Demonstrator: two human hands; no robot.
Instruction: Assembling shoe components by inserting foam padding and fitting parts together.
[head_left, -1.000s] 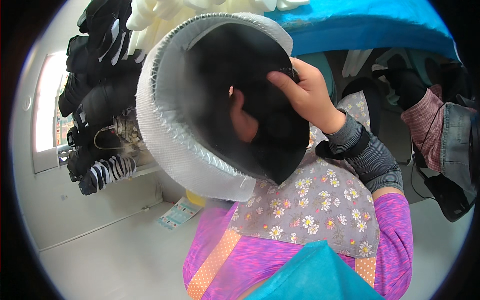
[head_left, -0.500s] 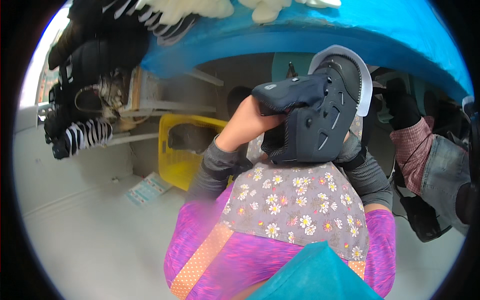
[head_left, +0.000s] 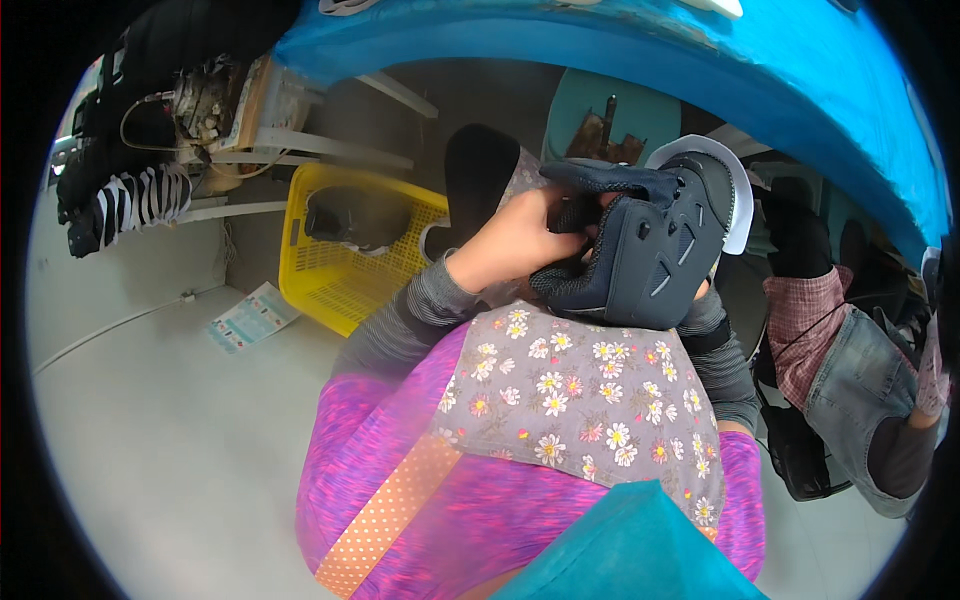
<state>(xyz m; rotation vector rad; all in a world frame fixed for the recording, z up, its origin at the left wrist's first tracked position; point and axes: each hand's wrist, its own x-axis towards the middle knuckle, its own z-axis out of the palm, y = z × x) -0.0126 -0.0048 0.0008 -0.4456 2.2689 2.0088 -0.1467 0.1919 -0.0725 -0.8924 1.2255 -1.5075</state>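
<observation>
A dark navy boot upper (head_left: 655, 262), with moulded side panels and slots, rests against my flowered apron (head_left: 600, 385). A stiff white rim (head_left: 740, 205) curves round its far right end. My left hand (head_left: 522, 242) comes in at the opening, its fingers closed on the padded edge below the raised tongue (head_left: 615, 178); the fingertips are partly hidden inside. Behind the boot's right side my right hand (head_left: 702, 290) supports it, almost wholly covered by it.
A yellow basket (head_left: 330, 292) holding dark boot parts (head_left: 355, 215) stands at left. Ahead, a blue-covered table (head_left: 600, 40) spans the view, with a teal stool (head_left: 570, 110) bearing a tool beneath. Another person's denim-clad leg (head_left: 850, 370) is at right; a printed sheet (head_left: 252, 318) lies on the floor.
The view has shifted, showing more of the basket and stool. The boot upper has tilted, its tongue now lower over the opening. My left hand has moved from the tongue to the opening's edge.
</observation>
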